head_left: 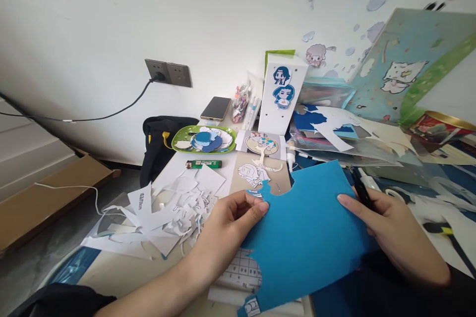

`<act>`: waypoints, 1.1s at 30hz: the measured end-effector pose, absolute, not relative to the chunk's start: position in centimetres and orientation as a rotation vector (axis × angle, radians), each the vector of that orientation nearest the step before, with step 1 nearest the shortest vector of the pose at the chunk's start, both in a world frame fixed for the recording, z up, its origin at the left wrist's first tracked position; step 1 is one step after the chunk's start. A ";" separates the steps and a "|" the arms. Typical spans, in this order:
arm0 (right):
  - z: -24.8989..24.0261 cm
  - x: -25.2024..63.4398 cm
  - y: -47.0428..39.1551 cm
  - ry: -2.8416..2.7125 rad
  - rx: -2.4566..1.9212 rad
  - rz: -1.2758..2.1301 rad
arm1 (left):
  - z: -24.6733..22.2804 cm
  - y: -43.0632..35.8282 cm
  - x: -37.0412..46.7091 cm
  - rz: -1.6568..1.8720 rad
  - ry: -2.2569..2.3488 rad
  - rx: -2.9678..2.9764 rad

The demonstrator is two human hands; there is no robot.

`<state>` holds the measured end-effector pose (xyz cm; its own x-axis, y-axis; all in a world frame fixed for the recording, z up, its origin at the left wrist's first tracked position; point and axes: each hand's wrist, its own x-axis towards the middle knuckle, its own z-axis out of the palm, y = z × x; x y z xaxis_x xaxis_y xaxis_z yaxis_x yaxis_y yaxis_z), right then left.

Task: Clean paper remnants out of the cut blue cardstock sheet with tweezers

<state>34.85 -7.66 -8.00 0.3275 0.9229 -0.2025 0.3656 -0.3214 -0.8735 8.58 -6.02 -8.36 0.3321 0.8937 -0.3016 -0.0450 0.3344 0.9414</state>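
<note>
A blue sheet of paper or card (308,237) with curved cut-outs along its left side is held up in front of me. My left hand (238,218) pinches its left edge between thumb and fingers. At the upper right edge, my right hand (390,228) grips the sheet with the thumb on top. A slim black pen-like tool (364,188) also sits in my right hand; its exact kind is unclear. Behind the sheet lie a line-drawn paper figure (249,174) and a round coloured picture (262,144). Part of a printed grid page (241,272) shows beneath the sheet.
White paper scraps (178,213) pile up at left, near a green lighter (204,164). A green tray (180,133) holds cut pieces. Farther back are a phone (216,108) and a white box (277,114) with stickers. Papers and plastic sleeves (357,156) crowd the right.
</note>
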 end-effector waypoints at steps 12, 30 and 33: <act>-7.5 34.3 -7.5 -1.257 -1.786 0.941 | -8.5 -5.8 8.3 0.824 1.007 1.139; -4.7 32.6 -10.0 -1.099 -1.617 0.933 | -8.0 -4.8 7.4 0.928 0.832 1.155; -4.5 32.1 -10.7 -1.096 -1.599 0.898 | -8.2 -4.9 7.6 0.916 0.798 1.187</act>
<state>32.14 -10.71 -4.47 0.3249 0.9445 -0.0497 0.2345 -0.1313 -0.9632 7.57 -4.92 -8.19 0.4234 0.9050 -0.0410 -0.1646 0.1213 0.9789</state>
